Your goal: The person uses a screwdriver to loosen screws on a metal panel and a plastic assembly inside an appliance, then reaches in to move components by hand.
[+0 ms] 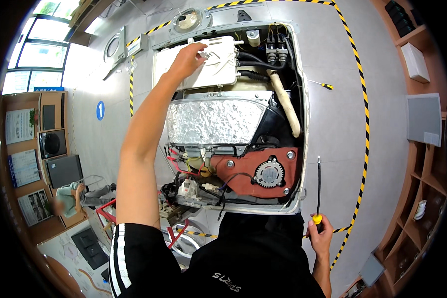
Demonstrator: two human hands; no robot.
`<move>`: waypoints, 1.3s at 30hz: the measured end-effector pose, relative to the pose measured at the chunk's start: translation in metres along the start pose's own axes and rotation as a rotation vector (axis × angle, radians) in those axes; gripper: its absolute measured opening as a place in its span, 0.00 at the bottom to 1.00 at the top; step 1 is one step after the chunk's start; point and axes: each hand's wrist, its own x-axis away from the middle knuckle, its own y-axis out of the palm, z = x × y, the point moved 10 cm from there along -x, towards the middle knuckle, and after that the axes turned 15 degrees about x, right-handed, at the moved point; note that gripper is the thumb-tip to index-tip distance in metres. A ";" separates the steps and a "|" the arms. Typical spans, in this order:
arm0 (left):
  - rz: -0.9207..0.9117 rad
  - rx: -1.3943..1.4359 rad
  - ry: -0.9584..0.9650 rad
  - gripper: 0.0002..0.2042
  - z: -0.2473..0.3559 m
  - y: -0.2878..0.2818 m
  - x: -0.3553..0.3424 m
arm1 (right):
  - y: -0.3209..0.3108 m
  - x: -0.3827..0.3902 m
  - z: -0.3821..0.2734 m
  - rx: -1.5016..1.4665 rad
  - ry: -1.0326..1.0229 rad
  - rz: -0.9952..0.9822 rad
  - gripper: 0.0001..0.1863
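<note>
**Heavy cabinet, light plastic housing, slim screwdriver**

The opened appliance cabinet (305, 109) stands on the floor (333, 124) in front of the person, its inner parts exposed. It looks heavy and stiff, best taken by the outer frame, whose metal edges could be sharp.

Across its middle lies the foil-faced panel (208, 121); the skin is probably thin and easily dented, so its rim is the safer hold.

In the upper left part of the cabinet is the flat white housing (218, 74), likely light, rigid plastic, a little slippery and brittle at the small nozzles. Two hands on its side walls should suit it, clear of the black hoses (253, 75), which look bendable. The left grip (187, 60) is over this housing, fingers bent and parted, nothing visible between them; whether they touch it cannot be told.

The long screwdriver (319, 184) is right of the cabinet, tip pointing away from the person. It should be light and stiff, held best by the handle, where the right grip (320, 233) is closed around it.
</note>
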 end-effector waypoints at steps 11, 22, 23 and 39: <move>0.707 -0.074 -0.313 0.18 -0.067 -0.119 0.147 | 0.006 -0.011 -0.005 -0.026 -0.056 -0.082 0.09; 0.553 -0.220 -0.949 0.40 -0.036 0.016 0.191 | 0.001 -0.032 -0.016 0.026 -0.135 -0.100 0.10; 0.613 -0.259 -0.916 0.41 -0.032 0.015 0.192 | -0.001 -0.034 -0.020 0.046 -0.142 -0.096 0.10; 0.649 -0.435 -0.828 0.34 -0.044 0.014 0.190 | -0.035 -0.075 -0.007 -0.028 0.004 -0.066 0.11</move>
